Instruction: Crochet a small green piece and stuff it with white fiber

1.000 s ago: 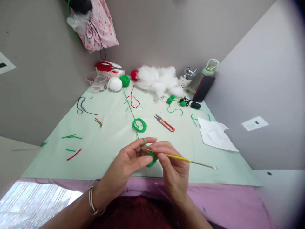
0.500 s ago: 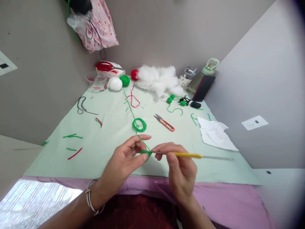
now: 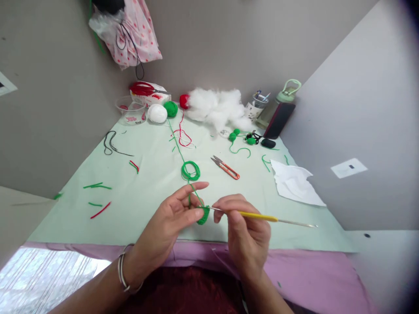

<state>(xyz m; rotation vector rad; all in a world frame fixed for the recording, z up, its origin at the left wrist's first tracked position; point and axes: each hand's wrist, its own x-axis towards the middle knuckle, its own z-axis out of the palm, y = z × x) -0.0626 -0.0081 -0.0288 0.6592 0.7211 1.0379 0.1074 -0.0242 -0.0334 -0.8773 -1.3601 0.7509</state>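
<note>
My left hand (image 3: 170, 220) pinches a small green crochet piece (image 3: 203, 215) between thumb and fingers near the table's front edge. Green yarn (image 3: 190, 171) runs up from it over my index finger to a loose coil, then on to a green yarn ball (image 3: 170, 109) at the back. My right hand (image 3: 246, 231) holds a yellow-handled crochet hook (image 3: 262, 216); its metal tip is in the green piece and its tail points right.
Orange thread snips (image 3: 225, 167) lie past the coil. White stuffing (image 3: 218, 108), a white ball (image 3: 157, 113), a red ball, red scissors on a box, a clear bowl and small green pieces sit at the back. A white tissue (image 3: 296, 183) lies right. Yarn scraps dot the left.
My right hand drew the hook out to the right, away from my left hand, then tilted it slightly down. The green piece turned in my left fingers.
</note>
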